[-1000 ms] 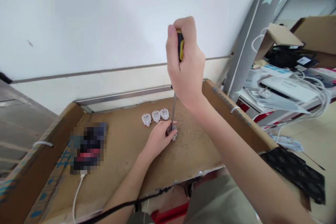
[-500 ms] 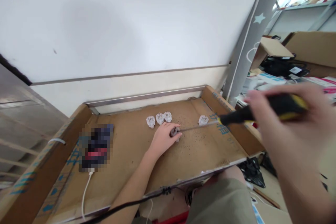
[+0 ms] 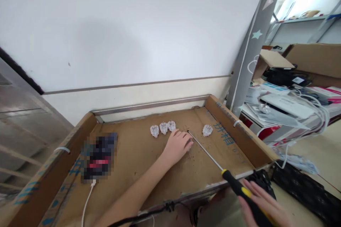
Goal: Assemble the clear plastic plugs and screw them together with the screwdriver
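Observation:
My left hand rests on the cardboard tray, its fingers curled over a small plug part that is mostly hidden beneath them. Three white plug pieces stand in a row just behind this hand. Another white plug piece lies to the right. My right hand is low at the bottom right, fingers around the black-and-yellow handle of a screwdriver. The long metal shaft slants up-left across the tray, its tip close to my left hand's fingers.
A blurred dark object with a white cable lies at the tray's left. Small dark specks dot the cardboard. A grey post rises at the right, with cardboard boxes, papers and white cables on the shelf beyond. A black cable crosses the near edge.
My right hand has swung the screwdriver from upright over the plug, out to the right, then down to the tray's near right corner. My left hand has shifted slightly over the plug part.

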Motion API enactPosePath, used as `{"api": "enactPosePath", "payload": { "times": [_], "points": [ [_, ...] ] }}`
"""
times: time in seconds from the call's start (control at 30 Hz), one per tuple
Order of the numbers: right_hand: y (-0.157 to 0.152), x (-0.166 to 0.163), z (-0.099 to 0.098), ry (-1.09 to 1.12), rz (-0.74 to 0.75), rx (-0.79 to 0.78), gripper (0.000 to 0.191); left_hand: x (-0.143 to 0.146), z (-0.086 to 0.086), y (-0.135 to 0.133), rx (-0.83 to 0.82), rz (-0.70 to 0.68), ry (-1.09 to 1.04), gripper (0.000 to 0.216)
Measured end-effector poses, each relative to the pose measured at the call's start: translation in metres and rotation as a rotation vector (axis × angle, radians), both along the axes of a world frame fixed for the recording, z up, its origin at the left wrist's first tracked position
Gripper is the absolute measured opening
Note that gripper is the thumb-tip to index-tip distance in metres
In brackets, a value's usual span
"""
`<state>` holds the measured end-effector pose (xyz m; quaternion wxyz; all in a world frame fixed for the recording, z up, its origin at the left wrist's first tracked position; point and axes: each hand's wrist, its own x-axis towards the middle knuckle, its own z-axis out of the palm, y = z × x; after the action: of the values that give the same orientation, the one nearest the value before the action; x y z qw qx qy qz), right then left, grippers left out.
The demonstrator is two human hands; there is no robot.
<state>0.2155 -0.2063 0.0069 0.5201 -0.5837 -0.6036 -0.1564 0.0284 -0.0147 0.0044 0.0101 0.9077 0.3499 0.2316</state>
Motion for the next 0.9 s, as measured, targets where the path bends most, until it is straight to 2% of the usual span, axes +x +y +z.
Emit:
{"api": "enactPosePath", "payload": {
  "times": [0.1,0.2,0.33,0.43,0.53,0.73,0.83,0.9],
  "points": [
    [0.004,0.003,-0.026,-0.414,0.128,-0.016,0.028,0.004,0.005,0.033,0.168,-0.035,0.160,0.015],
    [0.008,-0.001,-0.040,-0.466,0.092,-0.063,0.023,0.002,0.008,0.059,0.245,0.023,0.226,0.021],
    [0.019,-0.013,-0.026,-0.384,0.043,-0.165,0.020,-0.010,0.001,0.072,0.237,0.168,0.126,0.025],
    [0.029,-0.021,-0.013,-0.384,0.009,-0.242,0.021,-0.017,-0.006,0.068,0.182,0.325,0.014,0.034],
    [0.034,-0.026,-0.011,-0.372,-0.033,-0.287,0.023,-0.019,-0.011,0.063,0.113,0.402,-0.045,0.030],
    [0.035,-0.028,-0.017,-0.304,-0.063,-0.320,0.017,-0.024,-0.012,0.059,0.085,0.381,-0.117,0.025],
    [0.036,-0.029,-0.014,-0.298,-0.038,-0.323,0.016,-0.018,0.001,0.057,0.093,0.317,-0.215,0.027],
    [0.038,-0.029,-0.013,-0.294,-0.016,-0.311,0.015,-0.001,0.013,0.055,0.060,0.213,-0.222,0.028]
  ]
}}
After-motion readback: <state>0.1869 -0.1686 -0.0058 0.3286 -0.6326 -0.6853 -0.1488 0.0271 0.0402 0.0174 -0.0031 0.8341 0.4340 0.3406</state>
